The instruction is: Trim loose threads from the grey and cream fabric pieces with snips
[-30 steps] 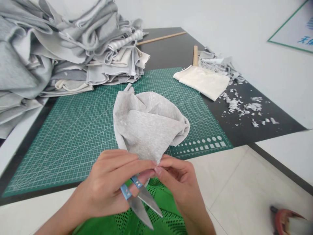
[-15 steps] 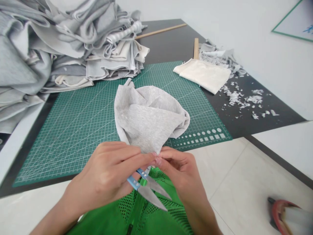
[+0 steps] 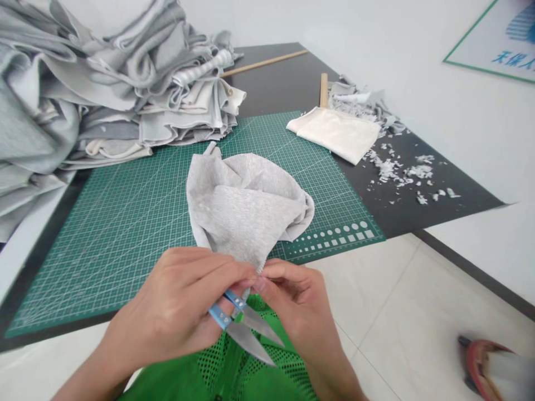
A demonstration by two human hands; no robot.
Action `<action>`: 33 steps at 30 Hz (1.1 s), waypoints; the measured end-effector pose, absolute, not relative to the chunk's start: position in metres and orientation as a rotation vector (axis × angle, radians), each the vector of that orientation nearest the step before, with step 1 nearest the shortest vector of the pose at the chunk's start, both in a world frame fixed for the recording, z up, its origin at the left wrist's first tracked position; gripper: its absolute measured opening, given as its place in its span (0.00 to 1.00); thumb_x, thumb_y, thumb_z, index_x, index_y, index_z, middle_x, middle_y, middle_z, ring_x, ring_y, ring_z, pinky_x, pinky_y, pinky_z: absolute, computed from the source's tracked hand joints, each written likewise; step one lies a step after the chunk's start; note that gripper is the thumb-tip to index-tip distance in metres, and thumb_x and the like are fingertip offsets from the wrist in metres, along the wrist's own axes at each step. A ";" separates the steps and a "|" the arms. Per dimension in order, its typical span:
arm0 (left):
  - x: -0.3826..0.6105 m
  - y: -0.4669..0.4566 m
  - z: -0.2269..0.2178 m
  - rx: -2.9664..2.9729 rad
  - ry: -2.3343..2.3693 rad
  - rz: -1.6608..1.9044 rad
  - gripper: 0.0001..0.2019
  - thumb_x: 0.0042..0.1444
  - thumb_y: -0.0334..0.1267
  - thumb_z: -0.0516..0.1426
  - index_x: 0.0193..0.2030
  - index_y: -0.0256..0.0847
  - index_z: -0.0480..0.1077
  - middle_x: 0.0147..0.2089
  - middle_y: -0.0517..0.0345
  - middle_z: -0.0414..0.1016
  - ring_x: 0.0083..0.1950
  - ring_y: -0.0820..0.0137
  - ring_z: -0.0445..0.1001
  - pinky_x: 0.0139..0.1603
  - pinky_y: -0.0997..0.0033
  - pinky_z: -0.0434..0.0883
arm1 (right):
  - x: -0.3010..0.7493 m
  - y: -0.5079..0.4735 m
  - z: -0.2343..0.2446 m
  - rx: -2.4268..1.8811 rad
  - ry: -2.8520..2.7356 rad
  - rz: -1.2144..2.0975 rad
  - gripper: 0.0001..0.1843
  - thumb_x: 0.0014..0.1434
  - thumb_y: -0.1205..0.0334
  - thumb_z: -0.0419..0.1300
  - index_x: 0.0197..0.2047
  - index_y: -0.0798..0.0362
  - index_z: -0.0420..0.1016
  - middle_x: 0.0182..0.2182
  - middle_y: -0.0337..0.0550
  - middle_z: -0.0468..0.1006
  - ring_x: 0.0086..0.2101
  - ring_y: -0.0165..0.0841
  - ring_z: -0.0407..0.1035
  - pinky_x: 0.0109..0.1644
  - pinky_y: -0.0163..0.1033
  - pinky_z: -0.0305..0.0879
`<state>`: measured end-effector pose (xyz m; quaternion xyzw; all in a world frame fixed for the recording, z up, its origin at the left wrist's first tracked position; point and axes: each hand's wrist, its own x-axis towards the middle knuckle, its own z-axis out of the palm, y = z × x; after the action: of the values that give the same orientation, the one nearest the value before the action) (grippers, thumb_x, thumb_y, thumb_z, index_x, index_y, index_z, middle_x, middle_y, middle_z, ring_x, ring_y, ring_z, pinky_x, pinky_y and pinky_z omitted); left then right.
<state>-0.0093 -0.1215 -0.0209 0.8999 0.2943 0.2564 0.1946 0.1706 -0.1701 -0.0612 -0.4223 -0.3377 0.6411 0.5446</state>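
Note:
A piece of light grey knit fabric (image 3: 242,206) lies bunched on the green cutting mat (image 3: 125,223), its near corner drawn toward me over the table edge. My left hand (image 3: 179,301) is closed, with its thumb and forefinger at that corner. Blue-handled thread snips (image 3: 246,326) are tucked in the same hand, their two blades apart and pointing down to the right. The fingertips of my right hand (image 3: 296,301) pinch the fabric's edge right beside the left fingertips. What lies between the fingertips is mostly hidden.
A tall pile of grey fabric pieces (image 3: 137,72) fills the back left. At the back right are a folded cream cloth (image 3: 334,131), a wooden stick (image 3: 324,90) and fabric scraps (image 3: 393,170). Another long stick (image 3: 265,63) lies behind. A red object (image 3: 480,362) stands at lower right.
The view has shifted slightly, so the table things sit a little left and lower. Both hands keep their pinch at the fabric's corner; the snips stay in the left hand.

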 end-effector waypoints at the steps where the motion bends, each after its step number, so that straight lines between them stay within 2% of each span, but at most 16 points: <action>1: -0.008 -0.121 -0.021 2.518 0.815 0.689 0.10 0.58 0.28 0.56 0.45 0.43 0.70 0.33 0.62 0.78 0.29 0.73 0.74 0.31 0.71 0.67 | 0.171 -0.170 -0.061 -1.005 -0.799 1.524 0.04 0.57 0.62 0.67 0.31 0.50 0.83 0.27 0.37 0.77 0.29 0.29 0.69 0.34 0.34 0.68; 4: -0.005 -0.119 -0.021 2.409 0.854 0.648 0.10 0.56 0.26 0.54 0.42 0.44 0.68 0.32 0.64 0.77 0.28 0.75 0.72 0.30 0.73 0.67 | 0.171 -0.170 -0.061 -1.015 -0.800 1.527 0.04 0.57 0.63 0.66 0.31 0.51 0.83 0.27 0.38 0.78 0.29 0.29 0.69 0.33 0.33 0.68; 9: 0.001 -0.116 -0.017 2.151 0.913 0.616 0.10 0.54 0.23 0.55 0.37 0.44 0.70 0.24 0.69 0.69 0.22 0.79 0.64 0.24 0.78 0.61 | 0.169 -0.173 -0.059 -1.015 -0.795 1.494 0.05 0.58 0.62 0.65 0.32 0.53 0.82 0.27 0.39 0.77 0.29 0.30 0.70 0.34 0.34 0.68; 13: 0.007 -0.116 -0.013 1.966 0.968 0.558 0.05 0.60 0.30 0.56 0.35 0.43 0.71 0.21 0.69 0.63 0.20 0.79 0.59 0.20 0.78 0.56 | 0.167 -0.176 -0.059 -1.026 -0.772 1.472 0.05 0.58 0.62 0.66 0.33 0.53 0.81 0.29 0.41 0.78 0.31 0.32 0.71 0.35 0.35 0.70; 16: 0.012 -0.116 -0.013 1.789 0.993 0.528 0.07 0.63 0.36 0.56 0.34 0.42 0.71 0.21 0.68 0.60 0.19 0.79 0.56 0.18 0.78 0.53 | 0.166 -0.177 -0.059 -1.016 -0.747 1.475 0.05 0.58 0.61 0.66 0.33 0.54 0.81 0.30 0.42 0.79 0.32 0.32 0.71 0.36 0.35 0.70; 20: 0.015 -0.117 -0.014 1.550 0.967 0.542 0.10 0.65 0.40 0.56 0.34 0.39 0.71 0.22 0.67 0.59 0.20 0.80 0.55 0.18 0.80 0.53 | 0.166 -0.178 -0.062 -1.009 -0.725 1.476 0.05 0.58 0.61 0.66 0.32 0.54 0.80 0.28 0.40 0.77 0.30 0.30 0.70 0.34 0.34 0.69; 27: 0.016 -0.119 -0.018 1.398 0.968 0.520 0.14 0.64 0.47 0.58 0.34 0.38 0.69 0.26 0.64 0.62 0.25 0.78 0.53 0.24 0.78 0.53 | 0.169 -0.178 -0.063 -0.969 -0.701 1.496 0.06 0.57 0.59 0.67 0.33 0.53 0.81 0.26 0.39 0.77 0.28 0.28 0.69 0.33 0.32 0.67; 33: 0.017 -0.115 -0.020 1.393 0.935 0.517 0.14 0.64 0.47 0.58 0.35 0.39 0.68 0.27 0.63 0.64 0.26 0.77 0.55 0.25 0.77 0.54 | 0.172 -0.179 -0.063 -0.916 -0.661 1.538 0.05 0.57 0.60 0.68 0.32 0.52 0.81 0.25 0.38 0.76 0.27 0.27 0.67 0.32 0.31 0.65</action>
<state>0.0167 -0.1154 -0.0195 0.6103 0.4100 0.2265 0.6389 0.1716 -0.1788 -0.0627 -0.3915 -0.2825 0.6577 0.5783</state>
